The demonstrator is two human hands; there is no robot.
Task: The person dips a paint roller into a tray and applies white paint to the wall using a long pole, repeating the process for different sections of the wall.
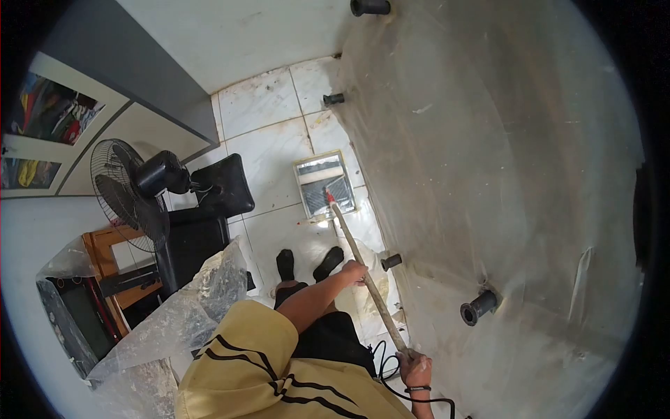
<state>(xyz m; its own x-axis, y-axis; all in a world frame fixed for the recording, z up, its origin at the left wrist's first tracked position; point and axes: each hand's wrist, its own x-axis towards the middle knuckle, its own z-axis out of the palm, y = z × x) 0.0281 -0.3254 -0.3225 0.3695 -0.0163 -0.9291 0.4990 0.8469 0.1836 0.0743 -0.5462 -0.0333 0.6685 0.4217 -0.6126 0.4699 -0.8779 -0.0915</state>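
Observation:
Both my hands grip a long, worn pole (370, 286) that slants down to the floor. My left hand (354, 272) is closed around its middle. Nearer my body, my right hand (415, 369), with a dark band on the wrist, is wrapped round the upper end. A red piece (330, 197) sits at the pole's far end, over a shallow rectangular tray (343, 162) with a pale rim and a dark grey, ribbed-looking inside. A whitish band lies across the tray; I cannot make out whether it is a roller.
A large plastic-covered surface (460, 153) with dark pipe stubs (479, 308) jutting out stands at right. To the left are a black fan (132, 188), a black chair (188, 244), a cabinet (160, 133) and crumpled plastic sheeting (202, 300). A black cable (382, 363) loops beside my right hand.

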